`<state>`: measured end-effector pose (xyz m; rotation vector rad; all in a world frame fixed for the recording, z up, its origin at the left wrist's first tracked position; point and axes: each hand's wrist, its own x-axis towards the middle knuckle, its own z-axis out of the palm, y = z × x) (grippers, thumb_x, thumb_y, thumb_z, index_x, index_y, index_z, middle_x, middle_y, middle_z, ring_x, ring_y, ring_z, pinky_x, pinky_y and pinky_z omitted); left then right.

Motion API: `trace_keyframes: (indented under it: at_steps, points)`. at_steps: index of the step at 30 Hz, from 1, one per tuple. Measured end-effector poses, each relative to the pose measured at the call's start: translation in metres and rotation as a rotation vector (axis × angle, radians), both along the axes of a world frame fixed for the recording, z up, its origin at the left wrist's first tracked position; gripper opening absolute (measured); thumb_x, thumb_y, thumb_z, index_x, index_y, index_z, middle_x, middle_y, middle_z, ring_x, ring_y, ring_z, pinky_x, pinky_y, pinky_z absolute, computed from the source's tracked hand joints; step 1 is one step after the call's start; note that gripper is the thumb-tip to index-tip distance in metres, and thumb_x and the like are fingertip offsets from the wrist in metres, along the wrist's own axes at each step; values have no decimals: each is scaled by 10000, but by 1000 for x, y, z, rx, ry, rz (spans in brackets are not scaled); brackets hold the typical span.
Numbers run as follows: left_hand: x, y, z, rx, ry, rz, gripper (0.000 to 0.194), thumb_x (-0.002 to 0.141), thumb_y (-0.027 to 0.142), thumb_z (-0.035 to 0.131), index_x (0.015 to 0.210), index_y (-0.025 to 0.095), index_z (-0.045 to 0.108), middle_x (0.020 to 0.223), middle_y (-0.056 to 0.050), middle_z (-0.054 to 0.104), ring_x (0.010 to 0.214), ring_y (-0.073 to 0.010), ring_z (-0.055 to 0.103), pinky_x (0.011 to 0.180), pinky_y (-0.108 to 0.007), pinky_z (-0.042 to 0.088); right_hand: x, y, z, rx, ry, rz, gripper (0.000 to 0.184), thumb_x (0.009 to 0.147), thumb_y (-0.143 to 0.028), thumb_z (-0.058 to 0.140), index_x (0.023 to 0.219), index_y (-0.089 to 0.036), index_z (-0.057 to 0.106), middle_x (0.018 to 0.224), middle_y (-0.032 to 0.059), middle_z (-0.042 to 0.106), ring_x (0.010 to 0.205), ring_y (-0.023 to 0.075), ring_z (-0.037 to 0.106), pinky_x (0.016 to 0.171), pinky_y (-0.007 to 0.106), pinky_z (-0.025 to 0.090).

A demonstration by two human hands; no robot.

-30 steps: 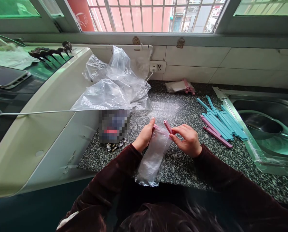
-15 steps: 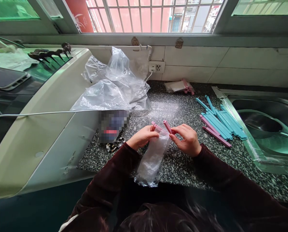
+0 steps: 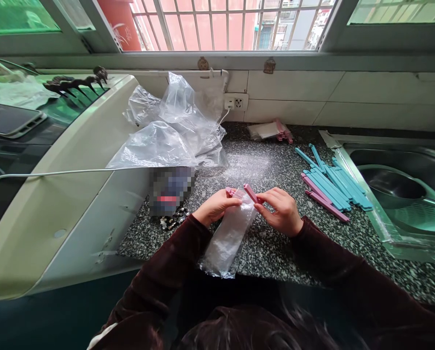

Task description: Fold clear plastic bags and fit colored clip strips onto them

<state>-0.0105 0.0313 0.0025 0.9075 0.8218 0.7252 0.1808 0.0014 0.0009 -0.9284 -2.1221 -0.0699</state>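
Note:
A clear, narrow plastic bag [image 3: 222, 245] hangs slanting toward the counter's front edge. My left hand [image 3: 213, 206] pinches its upper left edge between thumb and fingers. A pink stick-shaped bag clip [image 3: 232, 193] shows at those fingertips, at the bag's mouth; whether it lies inside the bag I cannot tell. Between the thumb and fingers of my right hand [image 3: 282, 211] is another pink bag clip [image 3: 251, 193], tilted, its far end above the bag's mouth. To the right lies a loose pile of blue bag clips [image 3: 339, 187], with a few pink bag clips [image 3: 328, 206] beside it.
A metal sink [image 3: 381, 228] with a pan and a green basket is at the right. Crumpled clear bags [image 3: 166, 141] lie at the back left, by a pale machine [image 3: 82, 175] with a white cable. A small packet with pink clips [image 3: 270, 130] rests near the wall.
The bag and the pink clip in my right hand have shifted slightly left. The clip by my left fingers sits a little lower. Both hands keep their grip.

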Motion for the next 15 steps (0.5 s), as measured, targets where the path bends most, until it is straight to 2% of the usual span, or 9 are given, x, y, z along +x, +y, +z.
trace_keyframes:
  at_steps: [15]
  points:
    - [1,-1,1,37,-20,8,287,499,227,809,731,108,688,704,-30,667,664,-120,559,687,-237,400,-1,2,-6,32,-79,-15,132,840,-254,578,910,-173,656,764,43,696,680,159,560,633,306,441]
